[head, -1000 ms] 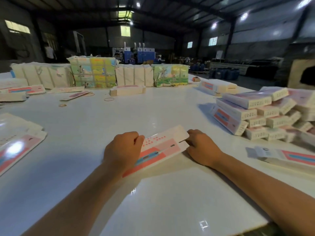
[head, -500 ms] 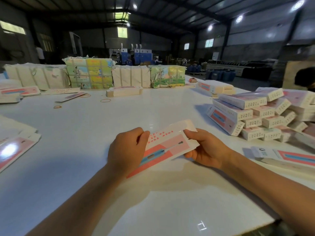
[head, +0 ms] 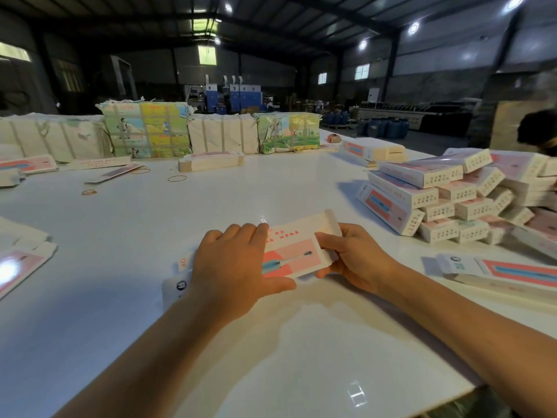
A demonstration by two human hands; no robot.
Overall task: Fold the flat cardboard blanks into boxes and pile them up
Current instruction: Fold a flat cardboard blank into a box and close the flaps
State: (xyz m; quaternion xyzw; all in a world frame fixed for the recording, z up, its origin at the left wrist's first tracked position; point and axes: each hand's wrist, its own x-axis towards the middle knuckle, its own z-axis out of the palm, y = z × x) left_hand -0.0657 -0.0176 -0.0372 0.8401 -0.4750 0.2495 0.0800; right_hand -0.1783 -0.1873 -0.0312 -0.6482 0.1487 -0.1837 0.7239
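Observation:
A pink and white cardboard blank (head: 297,251) with a blue toothbrush picture is held just above the white table (head: 271,342), partly opened into a box shape. My left hand (head: 235,267) grips its left half, fingers over the top and thumb underneath. My right hand (head: 352,256) pinches its right end, where a flap stands up. A pile of folded boxes (head: 446,200) is stacked at the right. Flat blanks (head: 512,270) lie in front of that pile.
Bundled stacks of blanks (head: 144,129) line the table's far edge. More flat blanks (head: 21,263) lie at the left edge. Rubber bands (head: 177,178) are scattered at the far left. A small stack (head: 211,161) and another (head: 376,150) sit farther back.
The blank has been lifted off the table and swung toward level. It has opened from flat into a box shape, with my right hand now gripping its right end flap.

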